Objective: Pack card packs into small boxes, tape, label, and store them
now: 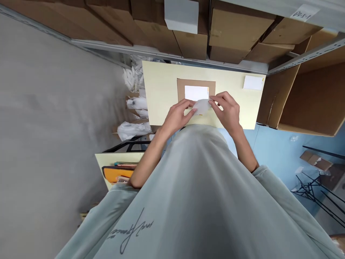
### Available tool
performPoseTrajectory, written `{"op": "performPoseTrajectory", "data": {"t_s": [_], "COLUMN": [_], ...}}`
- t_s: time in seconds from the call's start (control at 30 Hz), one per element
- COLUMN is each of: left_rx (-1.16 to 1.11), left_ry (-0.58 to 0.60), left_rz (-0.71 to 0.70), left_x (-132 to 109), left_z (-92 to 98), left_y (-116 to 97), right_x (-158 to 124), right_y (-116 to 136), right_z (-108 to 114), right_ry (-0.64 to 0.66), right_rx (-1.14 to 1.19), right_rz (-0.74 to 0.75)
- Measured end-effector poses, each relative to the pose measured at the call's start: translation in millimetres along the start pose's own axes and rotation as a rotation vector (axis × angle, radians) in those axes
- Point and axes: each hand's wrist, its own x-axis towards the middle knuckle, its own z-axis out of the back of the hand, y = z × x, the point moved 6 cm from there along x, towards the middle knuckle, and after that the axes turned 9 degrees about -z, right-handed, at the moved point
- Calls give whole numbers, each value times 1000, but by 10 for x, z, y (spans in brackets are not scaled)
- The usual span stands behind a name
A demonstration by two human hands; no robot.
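My left hand [178, 114] and my right hand [228, 110] hold a small white paper slip [201, 107] between them, just above the near part of a pale yellow board [161, 90]. Thumb and fingers of the left pinch the slip's left end. On its upper right corner, the right fingertips are pinched together. The slip looks slightly curved, with a tiny coloured mark at its lower edge. Right behind it, a flat brown cardboard piece [181, 86] lies on the board, with a white card [196, 92] on top. Another white card [252, 82] lies at the board's right end.
Behind the board, a metal shelf [242, 66] bears several cardboard boxes [239, 28]. An open carton [309, 97] stands at the right. Plastic-wrapped items [133, 130] are at the left, near a small table [102, 158] with an orange folder [115, 174].
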Motion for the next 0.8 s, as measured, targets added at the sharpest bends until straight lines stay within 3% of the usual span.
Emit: {"op": "performPoseTrajectory", "data": {"t_s": [0.1, 0.2, 0.33, 0.43, 0.5, 0.67, 0.8], "left_rx": [70, 114, 85, -25, -127, -306, -319], "left_ry": [26, 2, -151, -305, -341, -400, -427], "left_rz": [-41, -16, 111, 210, 237, 271, 266], "left_x": [-54, -119, -202, -237, -231, -225, -206], "left_z": [-66, -109, -52, -3, -38, -131, -66], "left_y": [-114, -44, 320, 604, 705, 722, 733], "right_x": [99, 84, -22, -111, -169, -256, -171], "right_y": [-80, -130, -118, -57, -1, 82, -130], "right_z": [3, -14, 6, 23, 19, 63, 50], "right_ry": [75, 138, 183, 220, 266, 299, 223], "right_rx": [-59, -84, -46, 20, 69, 217, 280], "right_rz": [53, 79, 65, 37, 23, -15, -148]}}
